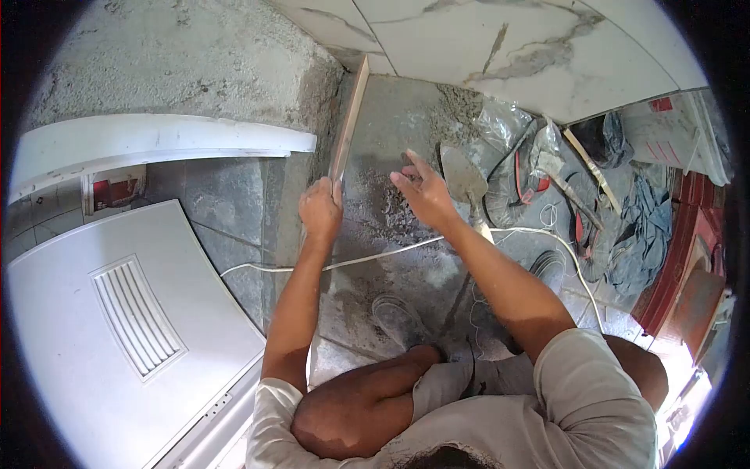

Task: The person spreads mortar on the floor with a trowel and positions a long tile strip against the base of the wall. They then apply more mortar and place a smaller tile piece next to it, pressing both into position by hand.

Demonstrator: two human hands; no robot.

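My left hand (321, 209) is closed around the near end of a long, narrow straightedge bar (353, 113), pale brown along its face. The bar points away from me, its far end near the corner where the rough wall meets the tiled wall. To the right, my right hand (424, 190) hovers over the grey floor with its fingers apart and nothing in them. Wet-looking, crumbly mortar (383, 191) lies on the floor between my hands. Just right of my right hand rests a trowel (464, 173), its blade smeared with grey.
A white door (70, 273) with a louvred vent stands at left, below a white frame piece (164, 144). A white cable (375, 256) crosses the floor under my arms. Plastic bags (504, 125), a wooden stick (592, 168) and dark cloth (642, 234) clutter the right side.
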